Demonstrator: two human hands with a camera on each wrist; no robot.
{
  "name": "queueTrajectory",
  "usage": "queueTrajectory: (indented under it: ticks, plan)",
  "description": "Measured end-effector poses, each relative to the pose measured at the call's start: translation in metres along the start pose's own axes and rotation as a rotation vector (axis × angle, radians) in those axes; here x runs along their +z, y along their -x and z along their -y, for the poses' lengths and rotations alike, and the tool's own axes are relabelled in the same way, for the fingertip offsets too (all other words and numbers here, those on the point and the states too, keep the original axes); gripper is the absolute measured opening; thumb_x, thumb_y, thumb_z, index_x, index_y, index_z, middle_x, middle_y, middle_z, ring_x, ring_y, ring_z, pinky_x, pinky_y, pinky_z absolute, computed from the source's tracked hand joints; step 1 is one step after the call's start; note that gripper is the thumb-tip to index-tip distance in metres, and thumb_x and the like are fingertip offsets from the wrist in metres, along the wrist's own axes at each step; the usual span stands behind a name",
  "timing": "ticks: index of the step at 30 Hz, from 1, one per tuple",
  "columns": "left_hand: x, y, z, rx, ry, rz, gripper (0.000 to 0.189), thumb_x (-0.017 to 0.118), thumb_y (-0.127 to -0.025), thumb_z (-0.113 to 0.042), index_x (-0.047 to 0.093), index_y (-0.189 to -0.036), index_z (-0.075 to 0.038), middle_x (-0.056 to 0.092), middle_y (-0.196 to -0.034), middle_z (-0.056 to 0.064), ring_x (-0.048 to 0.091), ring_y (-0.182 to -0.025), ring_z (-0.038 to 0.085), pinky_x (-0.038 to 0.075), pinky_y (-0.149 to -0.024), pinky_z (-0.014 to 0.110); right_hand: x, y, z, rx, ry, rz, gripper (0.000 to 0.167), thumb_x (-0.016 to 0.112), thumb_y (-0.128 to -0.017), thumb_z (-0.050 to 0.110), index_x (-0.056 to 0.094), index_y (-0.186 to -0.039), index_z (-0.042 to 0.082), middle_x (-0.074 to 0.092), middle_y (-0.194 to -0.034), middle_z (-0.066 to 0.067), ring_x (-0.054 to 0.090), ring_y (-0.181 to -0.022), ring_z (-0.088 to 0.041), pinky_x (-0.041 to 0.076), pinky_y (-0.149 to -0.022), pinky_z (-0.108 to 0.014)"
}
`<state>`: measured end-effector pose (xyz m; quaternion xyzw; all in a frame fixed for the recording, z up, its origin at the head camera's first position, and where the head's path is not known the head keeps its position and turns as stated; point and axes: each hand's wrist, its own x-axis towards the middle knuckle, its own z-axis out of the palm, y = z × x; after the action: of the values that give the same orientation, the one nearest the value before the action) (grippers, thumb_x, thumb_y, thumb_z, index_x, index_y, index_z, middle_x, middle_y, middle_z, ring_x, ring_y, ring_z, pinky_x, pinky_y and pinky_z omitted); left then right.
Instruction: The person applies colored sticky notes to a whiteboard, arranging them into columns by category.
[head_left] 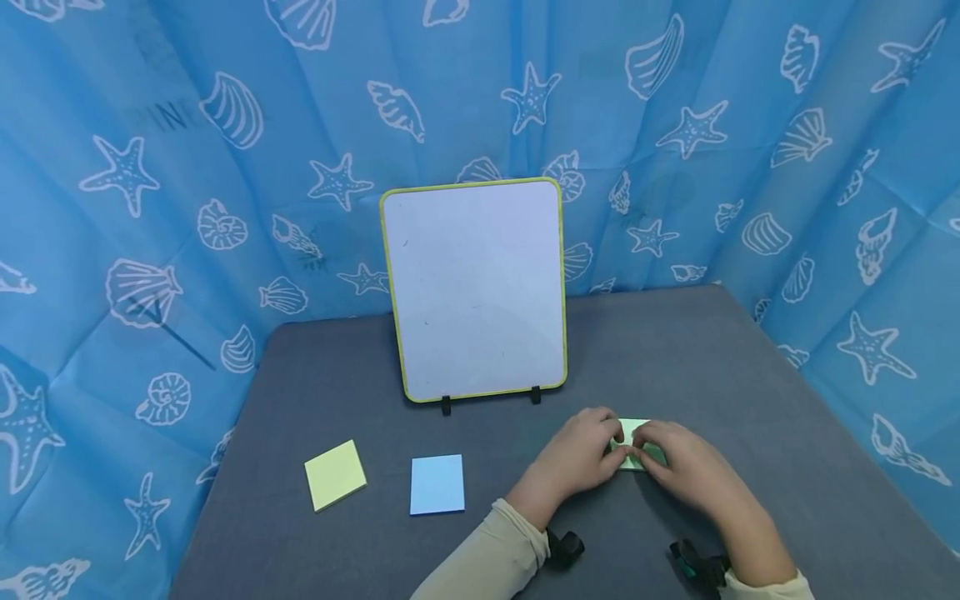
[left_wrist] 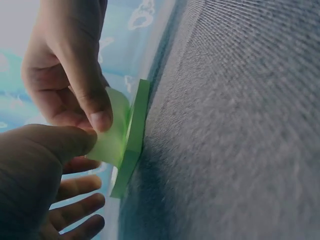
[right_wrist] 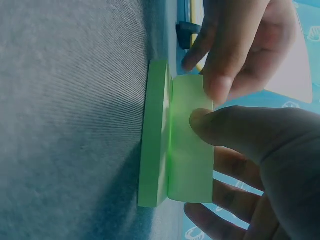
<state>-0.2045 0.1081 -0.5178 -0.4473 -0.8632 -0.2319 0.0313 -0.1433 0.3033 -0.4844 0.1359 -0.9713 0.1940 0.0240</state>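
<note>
A green sticky note pad (right_wrist: 152,145) lies on the grey table, toward the right in the head view. Its top sheet (right_wrist: 191,165) is peeled up and stands bent away from the pad. My left hand (head_left: 576,457) pinches this sheet by its free edge between thumb and forefinger. From the other side my right hand (head_left: 693,468) pinches the same edge, its thumb on the near face and fingers behind. Both thumbs meet close together. In the head view the fingers cover much of the pad (head_left: 632,427).
A whiteboard (head_left: 480,292) with a yellow frame stands on small black feet at the back of the table (head_left: 315,375). Left of the hands lie a blue sticky note pad (head_left: 437,484) and a yellow one (head_left: 335,475). A blue seashell-print curtain (head_left: 450,83) hangs behind.
</note>
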Motion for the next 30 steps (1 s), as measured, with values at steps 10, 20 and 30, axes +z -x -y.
queueTrajectory:
  ticks: [10, 20, 30]
  plan:
    - [-0.012, 0.017, -0.009, 0.069, -0.144, -0.059, 0.024, 0.068, -0.106, -0.03, 0.075, -0.126, -0.02, 0.066, -0.113, -0.006, 0.057, -0.091, 0.004, 0.047, -0.079, 0.014, -0.009, -0.003, -0.008, -0.001, -0.028, -0.048, 0.008, 0.078, -0.096, 0.009, 0.074, -0.097, 0.016, 0.072, -0.096, 0.004, 0.066, -0.085, -0.014, 0.056, -0.074, -0.041]
    - [-0.007, 0.018, -0.028, 0.096, -0.231, 0.115, 0.024, 0.062, -0.109, -0.029, 0.075, -0.128, -0.023, 0.068, -0.132, -0.007, 0.066, -0.115, 0.003, 0.054, -0.096, 0.015, -0.008, -0.003, -0.01, 0.029, -0.055, -0.055, 0.006, 0.078, -0.097, 0.014, 0.074, -0.1, 0.01, 0.073, -0.099, -0.001, 0.07, -0.092, -0.024, 0.058, -0.08, -0.048]
    - [-0.001, 0.021, -0.028, 0.069, -0.257, 0.146, 0.02, 0.063, -0.108, -0.033, 0.079, -0.117, -0.025, 0.067, -0.133, -0.007, 0.065, -0.112, 0.004, 0.057, -0.092, 0.019, -0.004, -0.001, -0.013, 0.065, -0.075, -0.033, 0.007, 0.075, -0.1, 0.016, 0.075, -0.101, 0.01, 0.074, -0.102, -0.004, 0.071, -0.094, -0.026, 0.058, -0.082, -0.051]
